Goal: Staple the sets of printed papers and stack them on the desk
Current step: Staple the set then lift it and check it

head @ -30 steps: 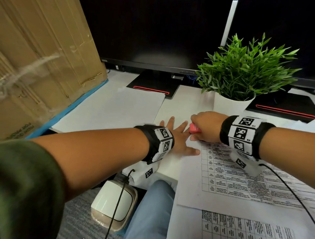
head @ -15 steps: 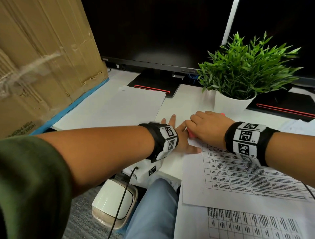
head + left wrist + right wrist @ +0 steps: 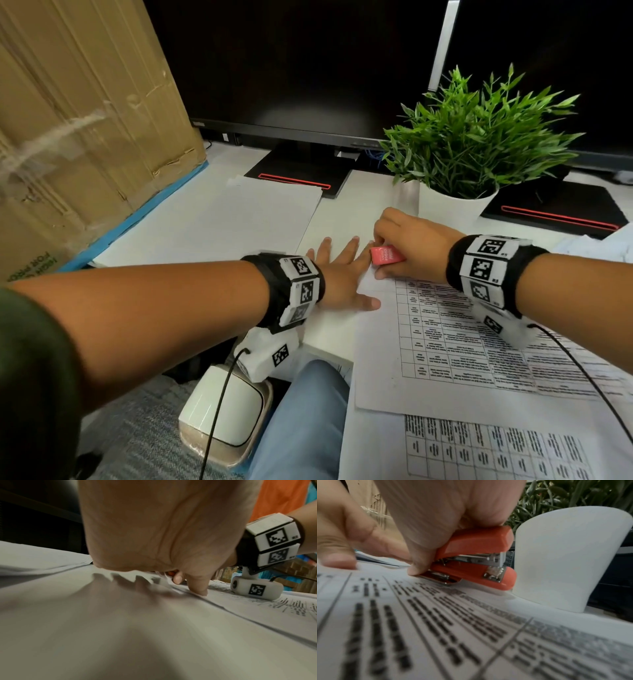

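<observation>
Printed papers [image 3: 436, 628] text blurred (unreadable); stapler [image 3: 386, 255] label illegible.

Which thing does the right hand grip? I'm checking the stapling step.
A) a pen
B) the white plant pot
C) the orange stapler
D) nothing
C: the right hand curls its fingers round the orange stapler at the corner of the printed sheet, while the left hand lies flat beside it.

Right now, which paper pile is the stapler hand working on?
The printed table set beneath the right hand; the blank stack lies apart, far left.
</observation>
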Motion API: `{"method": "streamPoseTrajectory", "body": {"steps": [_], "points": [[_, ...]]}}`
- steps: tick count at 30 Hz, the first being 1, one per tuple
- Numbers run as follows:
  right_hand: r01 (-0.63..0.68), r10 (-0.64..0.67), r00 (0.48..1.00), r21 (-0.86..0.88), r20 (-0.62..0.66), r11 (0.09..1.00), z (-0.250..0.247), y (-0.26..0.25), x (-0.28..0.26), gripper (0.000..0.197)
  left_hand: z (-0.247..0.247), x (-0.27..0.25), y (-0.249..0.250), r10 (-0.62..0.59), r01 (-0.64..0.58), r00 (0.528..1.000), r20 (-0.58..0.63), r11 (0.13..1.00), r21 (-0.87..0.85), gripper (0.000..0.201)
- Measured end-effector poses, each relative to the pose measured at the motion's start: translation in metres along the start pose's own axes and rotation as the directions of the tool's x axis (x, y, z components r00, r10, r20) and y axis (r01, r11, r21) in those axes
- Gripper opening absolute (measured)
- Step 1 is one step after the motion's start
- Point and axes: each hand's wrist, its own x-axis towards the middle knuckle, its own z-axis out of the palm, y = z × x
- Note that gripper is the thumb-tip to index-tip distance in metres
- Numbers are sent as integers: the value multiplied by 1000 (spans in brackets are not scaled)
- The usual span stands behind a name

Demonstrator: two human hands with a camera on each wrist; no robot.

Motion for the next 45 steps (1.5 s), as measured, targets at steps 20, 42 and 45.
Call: {"method": "streamPoseTrajectory", "body": {"steps": [20,42,45], "points": [[-138,156,966,-98,208,986,-12,-15,20,33,22,-14,16,331,-240,922,-203,897,370,48],[245,-285,957,-392,-46,887,0,-23,-2,8,25,-15,16,381,-282,886,-265,896,344,46],[62,-33,993,-264,112,963,-7,-20,5,29,26,-14,17,300,-224,937,-180,910,349,56]]}}
